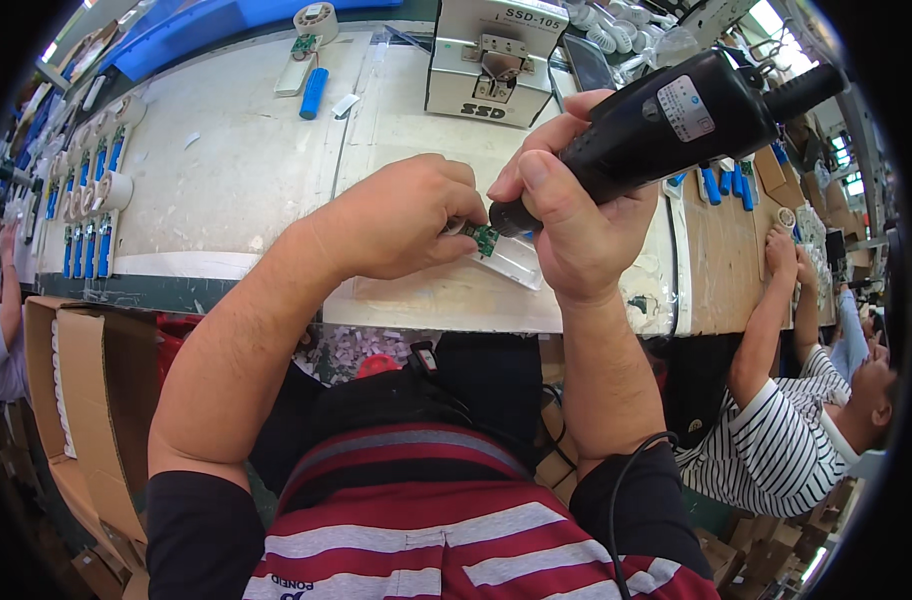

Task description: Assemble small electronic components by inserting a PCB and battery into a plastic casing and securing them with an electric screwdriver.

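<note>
My right hand (591,225) is wrapped round a thick black electric screwdriver (631,130), which slants down to the left. Its nose is right by a small green circuit board (485,240) on a white plastic housing (516,266); the bit's tip cannot be made out. With its fingers closed, my left hand (406,220) grips the housing at the board end, and those fingers cover part of it. Beyond my hands stands a silver metal box (491,65) with a small mechanism on its front.
A blue cylindrical battery (315,94) lies beside another white housing (298,70) at the back left. Several battery assemblies (88,250) line the table's left side. A blue tray (206,35) sits behind. At right, a co-worker in a striped shirt (791,440) works; a cardboard box (101,400) stands lower left.
</note>
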The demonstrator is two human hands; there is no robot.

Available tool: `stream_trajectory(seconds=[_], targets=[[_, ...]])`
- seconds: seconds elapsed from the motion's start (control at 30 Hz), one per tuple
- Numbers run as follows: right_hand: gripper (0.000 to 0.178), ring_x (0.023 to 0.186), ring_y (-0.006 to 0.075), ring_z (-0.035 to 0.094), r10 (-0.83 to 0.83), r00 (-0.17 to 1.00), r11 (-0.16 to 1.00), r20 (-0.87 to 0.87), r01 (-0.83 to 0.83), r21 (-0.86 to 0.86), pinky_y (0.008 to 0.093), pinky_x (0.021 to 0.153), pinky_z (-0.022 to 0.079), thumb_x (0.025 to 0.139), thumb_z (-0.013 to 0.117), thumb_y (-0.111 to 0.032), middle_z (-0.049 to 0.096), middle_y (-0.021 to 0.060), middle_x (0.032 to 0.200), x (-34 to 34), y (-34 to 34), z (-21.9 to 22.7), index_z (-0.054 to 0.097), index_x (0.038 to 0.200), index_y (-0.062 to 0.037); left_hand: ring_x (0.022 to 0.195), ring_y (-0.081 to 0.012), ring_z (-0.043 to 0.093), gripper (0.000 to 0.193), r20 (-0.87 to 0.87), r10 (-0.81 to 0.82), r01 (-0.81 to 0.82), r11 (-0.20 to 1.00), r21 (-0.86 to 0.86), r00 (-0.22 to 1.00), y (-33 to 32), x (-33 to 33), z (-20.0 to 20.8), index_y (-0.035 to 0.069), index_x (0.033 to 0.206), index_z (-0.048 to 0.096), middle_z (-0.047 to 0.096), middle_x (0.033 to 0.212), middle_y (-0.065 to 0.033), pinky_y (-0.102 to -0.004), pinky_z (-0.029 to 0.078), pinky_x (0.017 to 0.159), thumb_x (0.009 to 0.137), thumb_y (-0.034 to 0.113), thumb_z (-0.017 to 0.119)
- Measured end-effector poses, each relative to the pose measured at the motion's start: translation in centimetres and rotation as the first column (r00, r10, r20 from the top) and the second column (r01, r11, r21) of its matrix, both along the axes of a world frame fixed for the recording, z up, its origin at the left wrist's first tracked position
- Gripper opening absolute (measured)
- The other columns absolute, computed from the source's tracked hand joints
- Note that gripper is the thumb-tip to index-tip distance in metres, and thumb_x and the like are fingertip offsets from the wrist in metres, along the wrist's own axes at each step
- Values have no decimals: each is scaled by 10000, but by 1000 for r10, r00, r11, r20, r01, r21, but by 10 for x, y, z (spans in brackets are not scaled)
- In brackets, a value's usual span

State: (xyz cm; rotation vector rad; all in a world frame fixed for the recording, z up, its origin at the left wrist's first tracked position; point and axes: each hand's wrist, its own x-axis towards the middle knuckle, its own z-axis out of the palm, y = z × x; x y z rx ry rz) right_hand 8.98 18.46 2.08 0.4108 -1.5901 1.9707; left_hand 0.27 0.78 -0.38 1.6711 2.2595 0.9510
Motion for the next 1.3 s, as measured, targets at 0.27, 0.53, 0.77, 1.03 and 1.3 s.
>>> stream_trajectory(seconds=[0.27,0.53,0.77,1.03,1.3], targets=[[575,718,189,715,-193,981,981,-25,194,16,311,727,588,942,725,24,715,107,898,-8,25,10,487,1464,74,1100,-368,649,298,32,22,-20,998,-66,999,-4,7,7,45,1118,745,695,1090,-127,-454,536,980,837,114,816],[643,1148,147,643,-385,920,907,74,362,213,316,984,534,945,779,-1,655,76,1280,-14,81,-22,484,1516,18,1157,-378,632,375,-6,36,-36,999,-31,999,-14,8,1,47,1203,681,673,1172,-145,-452,526,1015,832,58,736],[683,1187,176,654,-446,887,871,120,399,289,359,1038,522,922,785,1,677,97,1302,-2,87,-32,478,1532,6,1157,-375,633,388,-18,74,-76,983,-165,997,-6,9,7,46,1202,667,672,1154,-150,-450,527,1017,826,79,759],[685,1029,156,701,-369,923,890,113,316,328,304,796,595,891,841,-71,706,96,1124,-53,76,-4,505,1484,-1,1147,-377,659,459,40,189,-187,981,-57,981,-6,21,7,29,1231,646,667,1164,-164,-442,554,986,817,109,828],[600,963,173,695,-167,986,948,3,160,276,338,861,596,844,734,-1,690,95,1087,-69,64,18,510,1401,-12,1014,-348,690,403,7,183,-183,982,-47,983,-7,23,8,39,1162,696,684,1084,-143,-443,573,893,812,168,852]])
